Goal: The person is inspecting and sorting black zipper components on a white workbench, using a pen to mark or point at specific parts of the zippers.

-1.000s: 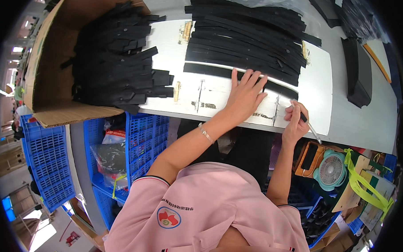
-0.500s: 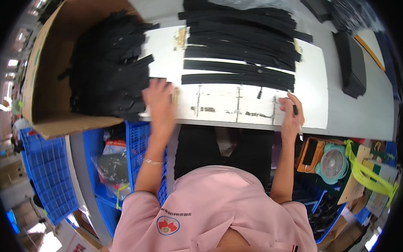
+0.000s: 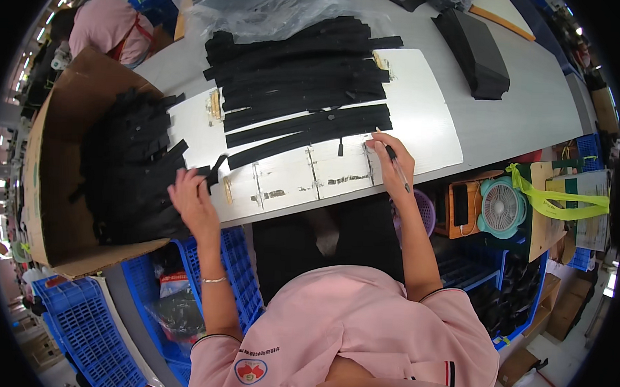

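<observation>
My right hand (image 3: 394, 168) grips a pen (image 3: 391, 153), its tip beside the right end of the nearest black strip (image 3: 291, 142) on a white board (image 3: 422, 122). The strip looks like a zipper tape; a small tab hangs from it. Its left end bends up close to my left hand (image 3: 195, 204), whose fingers are spread at the edge of a heap of black strips (image 3: 129, 180). I see nothing held in that hand. More black strips (image 3: 300, 70) lie side by side farther up the board, which has dark marked lines near its front edge.
An open cardboard box (image 3: 50, 205) surrounds the heap at left. Clear plastic film (image 3: 261, 14) and a black box-shaped piece (image 3: 472, 56) lie farther back. Below the table are blue crates (image 3: 229, 266) and a small fan (image 3: 502, 207). Another person (image 3: 111, 26) bends at far left.
The whole view has turned and shifted. My left hand has come off the board's left edge toward the heap, and the nearest strip now slants with its left end bent.
</observation>
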A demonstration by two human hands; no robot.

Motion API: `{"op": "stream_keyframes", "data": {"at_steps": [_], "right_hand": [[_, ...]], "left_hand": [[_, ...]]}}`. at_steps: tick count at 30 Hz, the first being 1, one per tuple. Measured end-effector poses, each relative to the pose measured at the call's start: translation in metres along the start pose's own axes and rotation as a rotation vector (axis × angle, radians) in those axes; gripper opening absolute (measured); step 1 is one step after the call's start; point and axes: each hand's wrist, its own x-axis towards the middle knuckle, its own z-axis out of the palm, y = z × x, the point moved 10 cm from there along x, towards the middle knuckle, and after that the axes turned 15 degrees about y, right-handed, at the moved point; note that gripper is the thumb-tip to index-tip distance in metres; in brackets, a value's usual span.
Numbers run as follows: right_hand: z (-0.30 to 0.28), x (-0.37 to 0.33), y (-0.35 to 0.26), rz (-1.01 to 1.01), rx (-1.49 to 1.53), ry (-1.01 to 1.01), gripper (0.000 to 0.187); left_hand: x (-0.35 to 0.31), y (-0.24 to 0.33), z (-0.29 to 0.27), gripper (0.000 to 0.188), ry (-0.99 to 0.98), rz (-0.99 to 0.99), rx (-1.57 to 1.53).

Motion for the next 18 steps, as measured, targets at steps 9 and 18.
{"op": "stream_keyframes", "data": {"at_steps": [9, 18], "right_hand": [[-0.018, -0.008, -0.008, -0.024, 0.045, 0.15, 0.023], [-0.014, -0.076, -0.037, -0.707, -0.596, -0.024, 0.04]], "left_hand": [[-0.032, 0.172, 0.101, 0.01, -0.398, 0.009, -0.614], [-0.041, 0.208, 0.109, 0.027, -0.33, 0.042, -0.578]]}}
